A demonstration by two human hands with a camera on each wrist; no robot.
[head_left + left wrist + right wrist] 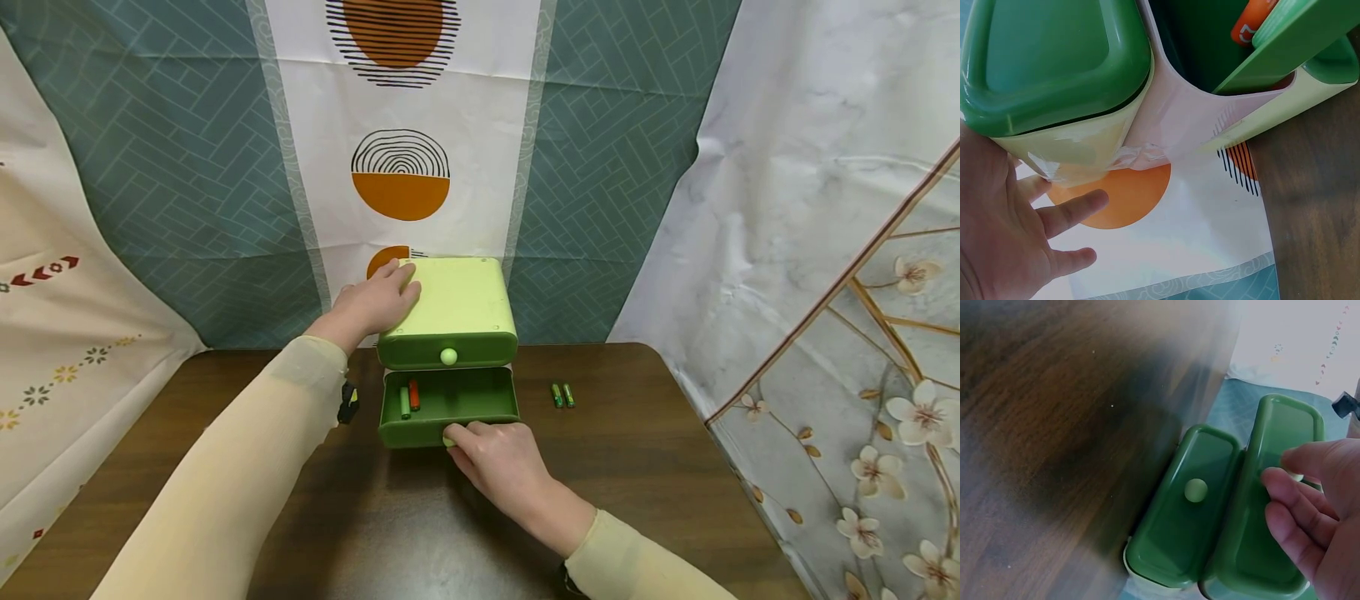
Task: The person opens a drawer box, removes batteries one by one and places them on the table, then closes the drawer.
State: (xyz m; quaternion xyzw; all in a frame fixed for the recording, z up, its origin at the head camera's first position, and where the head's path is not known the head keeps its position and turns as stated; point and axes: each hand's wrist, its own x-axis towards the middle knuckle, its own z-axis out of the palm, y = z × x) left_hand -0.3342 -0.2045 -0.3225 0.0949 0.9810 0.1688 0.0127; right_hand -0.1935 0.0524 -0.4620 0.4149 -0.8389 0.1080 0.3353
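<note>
A small drawer cabinet (pixel 461 296) with a pale yellow-green top stands at the table's back. Its middle drawer (pixel 416 433) is pulled out, while the upper drawer (pixel 411 353) is closed. My right hand (pixel 498 462) pinches the open drawer's round knob between thumb and fingers. On the cabinet's top left edge rests my left hand (pixel 378 302), fingers spread; the left wrist view shows them reaching down its side. A red-orange battery (pixel 414 394) and a green battery (pixel 405 403) lie inside the open drawer. Below it, the closed bottom drawer (pixel 1175 531) appears in the right wrist view.
Two green batteries (pixel 562 395) lie side by side on the brown wooden table (pixel 645 467), right of the cabinet. Patterned cloth (pixel 600 167) hangs close behind the cabinet. More cloth borders the table on both sides.
</note>
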